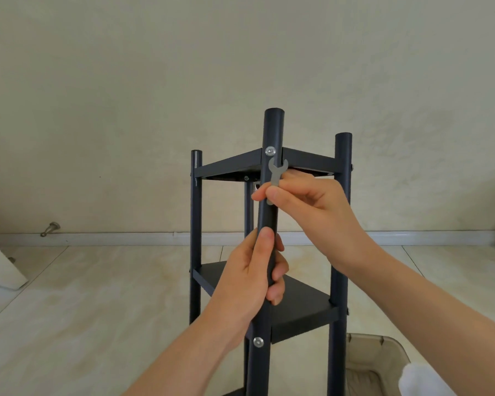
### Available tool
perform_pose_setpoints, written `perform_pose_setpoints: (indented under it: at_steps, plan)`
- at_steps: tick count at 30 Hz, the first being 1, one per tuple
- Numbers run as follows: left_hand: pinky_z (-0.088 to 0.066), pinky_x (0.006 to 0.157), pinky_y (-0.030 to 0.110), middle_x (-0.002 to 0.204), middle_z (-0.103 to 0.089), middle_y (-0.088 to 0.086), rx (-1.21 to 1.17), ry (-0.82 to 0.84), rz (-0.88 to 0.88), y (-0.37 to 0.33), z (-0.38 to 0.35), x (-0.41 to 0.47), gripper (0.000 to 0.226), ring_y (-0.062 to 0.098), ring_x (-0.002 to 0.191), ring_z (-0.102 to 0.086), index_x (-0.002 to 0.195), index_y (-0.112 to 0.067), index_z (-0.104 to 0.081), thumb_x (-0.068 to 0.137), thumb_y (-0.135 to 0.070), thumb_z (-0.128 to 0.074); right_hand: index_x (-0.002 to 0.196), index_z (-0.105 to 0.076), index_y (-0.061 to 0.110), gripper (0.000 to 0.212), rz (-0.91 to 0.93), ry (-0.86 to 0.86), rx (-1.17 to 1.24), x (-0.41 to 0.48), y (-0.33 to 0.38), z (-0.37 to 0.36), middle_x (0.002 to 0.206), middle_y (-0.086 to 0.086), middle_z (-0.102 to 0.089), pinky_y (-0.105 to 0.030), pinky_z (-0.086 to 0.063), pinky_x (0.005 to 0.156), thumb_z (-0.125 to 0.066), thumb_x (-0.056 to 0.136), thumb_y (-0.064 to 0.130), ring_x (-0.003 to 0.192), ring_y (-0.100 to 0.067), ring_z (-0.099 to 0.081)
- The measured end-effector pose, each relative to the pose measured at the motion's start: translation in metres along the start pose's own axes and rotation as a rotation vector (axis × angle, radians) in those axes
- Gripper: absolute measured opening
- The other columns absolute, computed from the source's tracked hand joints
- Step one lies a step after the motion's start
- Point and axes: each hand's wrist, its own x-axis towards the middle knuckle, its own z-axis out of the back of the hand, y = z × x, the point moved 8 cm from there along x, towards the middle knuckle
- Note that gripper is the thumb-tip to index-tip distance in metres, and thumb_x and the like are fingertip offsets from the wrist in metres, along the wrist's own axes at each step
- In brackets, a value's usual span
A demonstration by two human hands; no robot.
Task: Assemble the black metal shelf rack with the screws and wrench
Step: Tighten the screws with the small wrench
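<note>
The black metal shelf rack [306, 164] stands upright in front of me, with several round posts and two shelves in view. My left hand [255, 275] grips the near post [272, 130] between the shelves. My right hand [312, 207] pinches a small flat silver wrench [276, 174] against that post, its open jaw pointing up just below a silver screw [270, 151] at the upper shelf corner. A second silver screw [258, 342] sits in the same post at the lower shelf [303, 307].
A pale wall and white baseboard [126, 238] lie behind the rack, with a metal door stop [50, 228] low on the left. A white object [0, 270] rests on the tiled floor at left. A beige cushioned seat [375, 364] and something white [423, 381] are at lower right.
</note>
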Motion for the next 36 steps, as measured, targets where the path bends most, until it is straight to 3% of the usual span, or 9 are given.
perform_pose_setpoints:
  at_steps: [5,11,14,16,19,22,25,30,36]
  plan:
    - [-0.038,0.045,0.024,0.059,-0.043,-0.001,-0.084,0.004,0.044,0.0,0.002,-0.001,0.057,0.012,0.043,-0.033,0.086,-0.018,-0.059,0.08,-0.073,-0.046,0.094,-0.079,0.02,0.019,0.016,0.033,0.004,-0.001,0.005,-0.001,0.099,0.015,-0.068,-0.032,-0.045,0.102,-0.061,0.095,0.013,0.12,-0.008,-0.053]
    - [-0.035,0.043,0.024,0.059,-0.042,-0.001,-0.156,0.016,0.068,0.002,0.002,0.0,0.061,0.012,0.041,-0.03,0.085,-0.019,-0.061,0.076,-0.078,-0.05,0.09,-0.077,0.007,0.018,0.027,0.062,0.037,0.001,0.007,0.004,0.064,0.02,-0.061,-0.011,-0.047,0.078,-0.06,0.094,0.005,0.077,0.004,-0.06]
    - [-0.035,0.043,0.024,0.059,-0.042,-0.001,-0.169,0.02,0.072,0.003,0.002,0.0,0.061,0.012,0.04,-0.03,0.084,-0.02,-0.061,0.074,-0.079,-0.05,0.079,-0.076,0.009,0.02,0.023,0.012,0.022,0.002,0.005,0.011,0.066,0.0,-0.06,-0.018,-0.048,0.072,-0.062,0.093,0.007,0.073,-0.014,-0.06]
    - [-0.035,0.043,0.024,0.058,-0.042,-0.001,-0.168,0.017,0.073,0.003,0.003,-0.001,0.058,0.011,0.04,-0.03,0.08,-0.022,-0.062,0.075,-0.079,-0.049,0.074,-0.075,0.011,0.023,0.023,-0.018,-0.016,0.003,0.002,0.017,0.078,-0.017,-0.063,-0.03,-0.049,0.077,-0.061,0.092,0.008,0.085,-0.031,-0.06]
    - [-0.033,0.042,0.023,0.056,-0.039,-0.001,-0.157,-0.019,0.084,0.0,0.008,0.0,0.056,0.011,0.039,-0.029,0.072,-0.026,-0.062,0.072,-0.08,-0.048,0.074,-0.075,0.013,0.024,-0.029,-0.001,-0.116,0.003,-0.007,0.016,0.081,0.006,-0.063,-0.038,-0.049,0.082,-0.061,0.093,0.011,0.087,-0.023,-0.059]
    - [-0.031,0.04,0.024,0.055,-0.036,0.0,-0.112,-0.071,0.082,-0.002,0.014,0.0,0.054,0.012,0.038,-0.027,0.067,-0.024,-0.057,0.069,-0.078,-0.051,0.077,-0.075,0.021,0.025,-0.1,0.034,-0.24,0.004,-0.017,0.011,0.088,0.024,-0.062,-0.026,-0.045,0.083,-0.059,0.095,0.019,0.093,0.0,-0.058]
    - [-0.031,0.04,0.023,0.054,-0.036,0.001,-0.102,-0.078,0.088,-0.002,0.016,-0.002,0.051,0.013,0.037,-0.027,0.066,-0.022,-0.054,0.07,-0.073,-0.054,0.079,-0.072,0.023,0.026,-0.17,0.085,-0.308,0.004,-0.027,0.006,0.085,0.005,-0.07,-0.024,-0.05,0.073,-0.054,0.098,0.023,0.082,-0.003,-0.063]
    - [-0.033,0.041,0.023,0.054,-0.037,-0.001,-0.086,-0.055,0.091,-0.002,0.017,-0.001,0.05,0.011,0.037,-0.028,0.065,-0.024,-0.056,0.073,-0.074,-0.052,0.078,-0.067,0.022,0.028,-0.242,0.071,-0.316,0.009,-0.034,-0.002,0.053,0.008,-0.062,-0.01,-0.041,0.056,-0.05,0.1,0.019,0.052,0.002,-0.055]
    - [-0.034,0.041,0.023,0.054,-0.036,-0.001,-0.088,-0.045,0.09,-0.003,0.022,-0.002,0.051,0.011,0.038,-0.027,0.067,-0.024,-0.056,0.075,-0.074,-0.05,0.086,-0.073,0.015,0.028,-0.317,-0.034,-0.219,0.016,-0.037,0.0,0.058,-0.006,-0.046,-0.038,-0.046,0.061,-0.05,0.102,0.022,0.06,-0.023,-0.043]
